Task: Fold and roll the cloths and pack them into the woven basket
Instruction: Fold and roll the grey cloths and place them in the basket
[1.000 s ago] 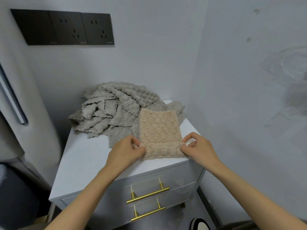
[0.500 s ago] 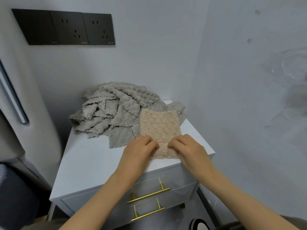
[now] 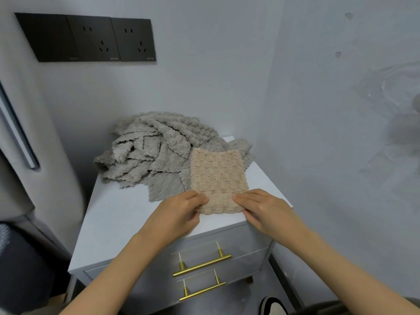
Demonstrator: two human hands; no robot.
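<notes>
Your left hand point(image 3: 181, 212) lies on the near left corner of the beige cloth point(image 3: 218, 178), its fingers point(image 3: 198, 199) slightly bent over the top of the fabric. The thumb sits low at the cloth's near edge, and you cannot tell whether it is tucked under to pinch the corner or only rests beside it. Your right hand point(image 3: 264, 209) covers the near right corner, with fingers point(image 3: 242, 197) stretched out fairly straight and pressed flat on the cloth, holding nothing. The fingertips of the two hands point toward each other with a strip of cloth showing between them.

The beige cloth lies flat as a folded rectangle at the front right part of the white cabinet top point(image 3: 118, 219), its near edge just short of the front edge. Its far end overlaps the pile of grey cloths point(image 3: 154, 151), which is heaped loose and crumpled across the back of the cabinet top, from the back left toward the back right corner.

Below the front edge are two drawers with gold bar handles point(image 3: 202, 266). A row of dark wall sockets point(image 3: 91, 38) hangs on the wall above the pile, and the toe of a shoe point(image 3: 271, 306) shows on the floor beside the cabinet.
</notes>
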